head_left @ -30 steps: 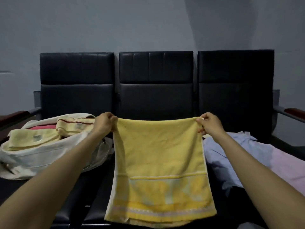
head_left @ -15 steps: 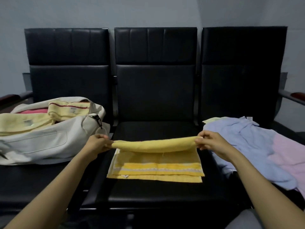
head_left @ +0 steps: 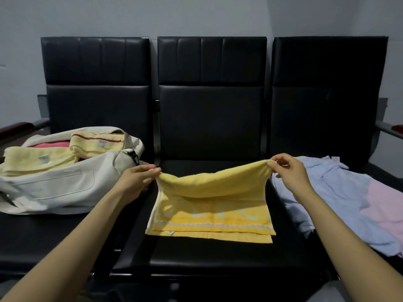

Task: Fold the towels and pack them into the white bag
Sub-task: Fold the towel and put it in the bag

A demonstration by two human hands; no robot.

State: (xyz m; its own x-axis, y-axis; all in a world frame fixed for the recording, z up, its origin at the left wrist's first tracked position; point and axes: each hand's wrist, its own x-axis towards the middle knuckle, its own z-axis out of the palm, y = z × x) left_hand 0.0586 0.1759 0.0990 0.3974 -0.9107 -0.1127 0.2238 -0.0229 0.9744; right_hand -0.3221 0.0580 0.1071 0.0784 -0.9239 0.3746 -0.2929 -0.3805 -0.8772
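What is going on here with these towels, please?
A person is folding a yellow towel on the middle seat: the left hand and right hand each pinch an end of its raised fold. The white bag on the left seat already holds folded towels; a blue towel and a pink towel lie loose on the right.

A towel (head_left: 213,192) lies on the middle seat of a three-seat bench (head_left: 218,258), its near edge just short of the seat's front edge. Its far edge is lifted off the cushion, pinched at the left corner by the left hand (head_left: 135,182) and at the right corner by the right hand (head_left: 290,171). A bag (head_left: 54,188) sits on the left seat with folded towels (head_left: 39,160) inside it, and loose towels (head_left: 340,203) are heaped on the right seat.
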